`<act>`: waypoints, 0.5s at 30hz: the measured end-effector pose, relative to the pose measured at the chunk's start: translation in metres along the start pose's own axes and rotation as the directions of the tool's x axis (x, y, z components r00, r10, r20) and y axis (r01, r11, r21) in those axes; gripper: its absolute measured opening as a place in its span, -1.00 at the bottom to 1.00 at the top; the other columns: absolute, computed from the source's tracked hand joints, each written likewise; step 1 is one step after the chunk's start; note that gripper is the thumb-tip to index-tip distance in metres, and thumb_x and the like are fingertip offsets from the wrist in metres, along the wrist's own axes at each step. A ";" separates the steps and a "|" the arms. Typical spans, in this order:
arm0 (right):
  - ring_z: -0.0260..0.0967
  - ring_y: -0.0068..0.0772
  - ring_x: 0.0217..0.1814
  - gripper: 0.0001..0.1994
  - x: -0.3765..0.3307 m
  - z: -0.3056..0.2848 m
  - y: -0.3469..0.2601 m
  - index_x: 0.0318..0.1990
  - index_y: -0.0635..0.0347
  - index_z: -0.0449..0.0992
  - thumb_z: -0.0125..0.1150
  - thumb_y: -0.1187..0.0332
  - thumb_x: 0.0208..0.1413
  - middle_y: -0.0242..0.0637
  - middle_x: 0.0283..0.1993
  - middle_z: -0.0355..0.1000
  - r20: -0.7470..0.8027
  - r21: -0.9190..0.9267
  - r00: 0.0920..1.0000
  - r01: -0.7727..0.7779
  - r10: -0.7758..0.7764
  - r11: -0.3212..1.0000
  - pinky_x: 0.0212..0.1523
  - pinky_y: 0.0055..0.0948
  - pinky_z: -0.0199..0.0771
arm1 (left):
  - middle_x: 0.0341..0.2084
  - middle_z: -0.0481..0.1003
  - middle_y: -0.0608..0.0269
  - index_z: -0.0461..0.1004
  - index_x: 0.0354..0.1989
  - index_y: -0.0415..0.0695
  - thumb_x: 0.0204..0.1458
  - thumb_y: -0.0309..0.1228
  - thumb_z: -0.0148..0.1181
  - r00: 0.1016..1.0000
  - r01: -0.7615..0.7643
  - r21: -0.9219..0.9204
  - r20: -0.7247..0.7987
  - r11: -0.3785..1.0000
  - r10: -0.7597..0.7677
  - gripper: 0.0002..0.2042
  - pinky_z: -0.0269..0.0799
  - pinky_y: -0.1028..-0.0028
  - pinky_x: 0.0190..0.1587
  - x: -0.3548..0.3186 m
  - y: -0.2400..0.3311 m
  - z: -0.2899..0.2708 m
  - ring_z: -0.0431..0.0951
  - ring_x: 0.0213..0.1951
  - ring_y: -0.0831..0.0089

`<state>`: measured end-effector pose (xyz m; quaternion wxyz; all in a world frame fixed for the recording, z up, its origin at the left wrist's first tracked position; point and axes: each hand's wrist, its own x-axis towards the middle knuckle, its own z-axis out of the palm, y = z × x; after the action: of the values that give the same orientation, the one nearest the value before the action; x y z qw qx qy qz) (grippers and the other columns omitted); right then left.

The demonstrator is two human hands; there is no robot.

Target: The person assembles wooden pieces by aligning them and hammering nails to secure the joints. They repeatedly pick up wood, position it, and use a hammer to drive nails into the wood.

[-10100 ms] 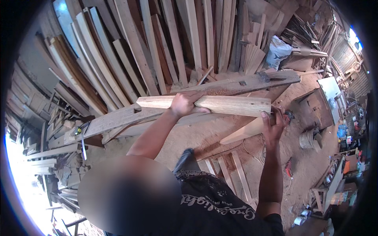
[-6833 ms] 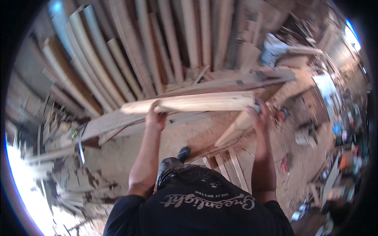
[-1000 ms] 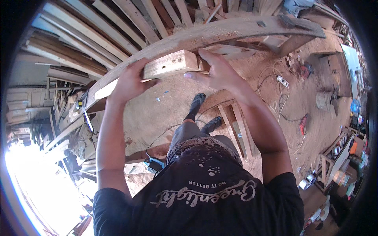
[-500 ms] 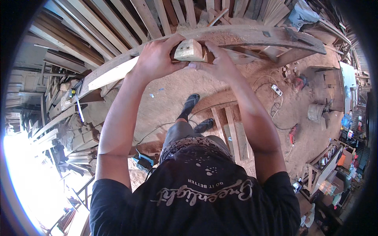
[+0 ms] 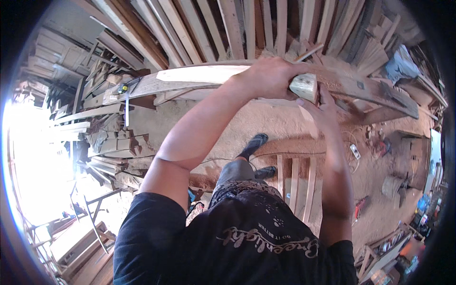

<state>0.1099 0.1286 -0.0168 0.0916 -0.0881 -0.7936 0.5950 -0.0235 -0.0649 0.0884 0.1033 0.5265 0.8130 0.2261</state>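
Note:
A pale wooden block [image 5: 304,86] with small dark dots on its end sits between my hands over a long wooden beam [image 5: 135,93]. My left hand [image 5: 276,78] wraps its upper left side, fingers curled over it. From the right and below, my right hand [image 5: 324,110] closes round the block, its thumb near the lower edge. A pale, smooth length of wood [image 5: 204,74] lies along the beam, running under or behind my left hand, where its far end is hidden. The underside of the block is out of sight.
Boards [image 5: 232,33] stand in rows beyond the beam. A yellow tape measure [image 5: 123,89] rests on its left part. Wood strips [image 5: 295,183] lie by my feet. A power strip [image 5: 355,151] and a red tool [image 5: 359,207] are on the dusty floor to the right.
Both hands have moved right along the beam with the block, and more of the pale wood shows to their left. The whole view has shifted and tilted too.

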 end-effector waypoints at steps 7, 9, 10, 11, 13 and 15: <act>0.42 -0.29 0.32 -0.33 0.013 0.003 -0.003 0.31 0.29 0.41 0.55 0.20 0.10 -0.13 0.25 0.50 -0.010 -0.059 0.991 0.131 -0.131 0.990 0.34 -0.34 0.37 | -0.10 0.66 -0.04 0.47 0.24 0.06 -0.12 -0.17 0.54 0.994 -0.042 0.004 -0.099 0.999 0.042 -0.33 0.57 0.06 0.04 0.004 -0.020 0.010 0.65 -0.03 -0.06; 0.42 -0.26 0.34 -0.34 0.016 -0.001 0.006 0.31 0.29 0.41 0.54 0.21 0.12 -0.11 0.26 0.48 -0.061 -0.116 0.976 0.200 -0.208 0.973 0.35 -0.32 0.36 | -0.08 0.65 -0.04 0.48 0.20 0.02 -0.12 -0.17 0.54 0.999 -0.010 -0.013 -0.047 1.000 0.010 -0.36 0.57 0.06 0.03 0.013 -0.017 0.007 0.65 -0.03 -0.09; 0.42 -0.24 0.34 -0.34 0.019 -0.001 0.009 0.31 0.29 0.41 0.53 0.21 0.12 -0.10 0.27 0.48 -0.087 -0.097 0.961 0.253 -0.262 0.963 0.35 -0.30 0.36 | -0.07 0.65 -0.04 0.48 0.17 -0.01 -0.11 -0.18 0.55 0.998 -0.034 -0.033 -0.060 0.999 0.032 -0.38 0.56 0.06 0.04 0.015 -0.016 0.004 0.63 -0.01 -0.11; 0.42 -0.22 0.35 -0.35 0.018 -0.002 0.012 0.31 0.29 0.41 0.52 0.21 0.13 -0.08 0.28 0.47 -0.113 -0.082 0.943 0.306 -0.314 0.949 0.36 -0.29 0.36 | -0.07 0.65 -0.02 0.48 0.17 -0.03 -0.10 -0.18 0.55 0.998 -0.025 -0.016 -0.065 1.000 0.024 -0.38 0.57 0.07 0.05 0.018 -0.020 0.008 0.64 0.00 -0.09; 0.41 -0.21 0.36 -0.34 0.016 -0.002 0.012 0.31 0.30 0.40 0.52 0.21 0.14 -0.07 0.27 0.47 -0.147 0.004 0.941 0.308 -0.304 0.952 0.36 -0.25 0.36 | -0.06 0.66 0.00 0.47 0.17 -0.05 -0.10 -0.20 0.57 0.998 0.003 -0.007 -0.070 1.000 -0.003 -0.37 0.57 0.10 0.07 0.023 -0.024 0.010 0.65 0.01 -0.05; 0.43 -0.21 0.34 -0.38 0.010 -0.005 0.013 0.31 0.26 0.43 0.50 0.22 0.15 -0.07 0.26 0.49 -0.183 -0.035 0.932 0.313 -0.314 0.949 0.35 -0.25 0.38 | -0.05 0.67 0.02 0.47 0.18 -0.06 -0.11 -0.20 0.59 0.998 0.029 -0.027 -0.061 0.999 -0.031 -0.36 0.57 0.13 0.09 0.027 -0.024 0.008 0.66 0.02 -0.01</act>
<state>0.1014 0.1393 -0.0279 0.2587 -0.0161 -0.7871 0.5597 -0.0513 -0.0469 0.0720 0.0884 0.5055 0.8206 0.2513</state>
